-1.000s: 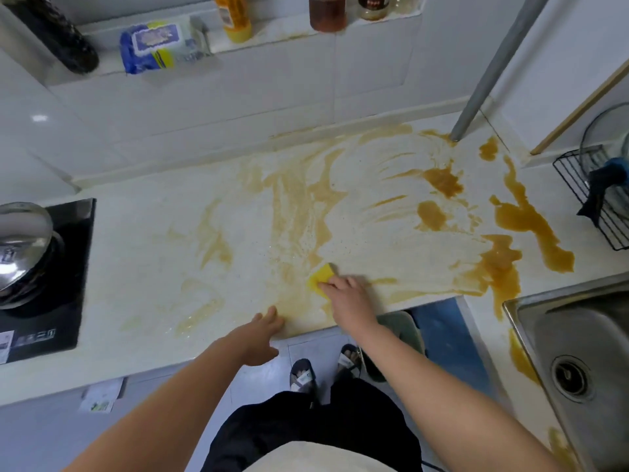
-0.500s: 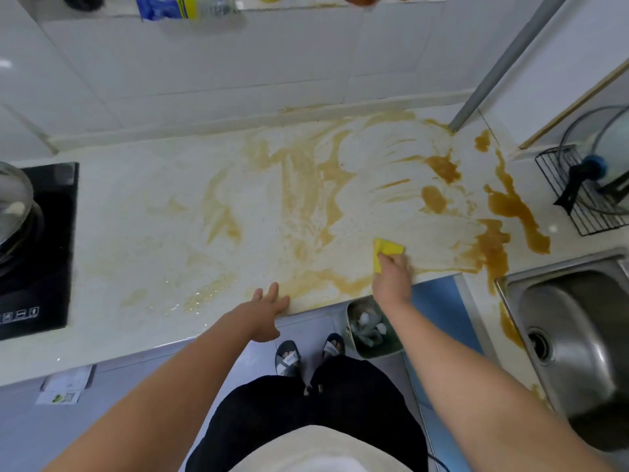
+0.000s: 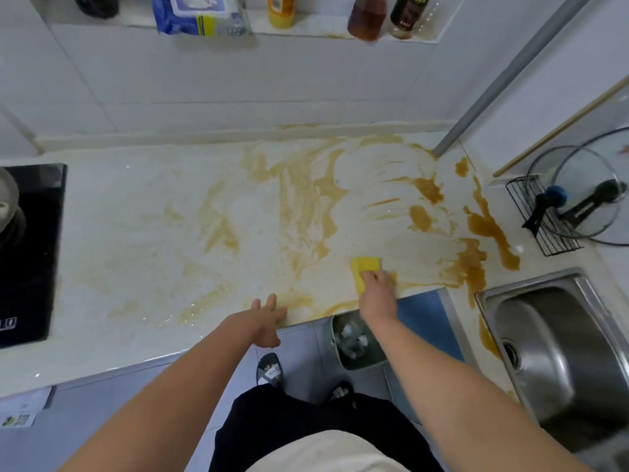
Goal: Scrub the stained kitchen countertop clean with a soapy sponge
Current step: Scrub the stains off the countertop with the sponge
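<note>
1. The right hand (image 3: pixel 377 289) curls its grip over the yellow sponge (image 3: pixel 365 265), flat on the desk (image 3: pixel 136 233) left of the sink (image 3: pixel 551 338).
2. The left hand (image 3: pixel 263 318), fingers spread, rests on the desk edge farther left.
3. A loaded sponge could smear the stains (image 3: pixel 488 226) by the sink wider.

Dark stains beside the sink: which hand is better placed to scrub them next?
Right. The right hand holds the yellow sponge on the countertop, close to those dark stains. The left hand holds nothing and rests open on the front edge, farther from them.
</note>
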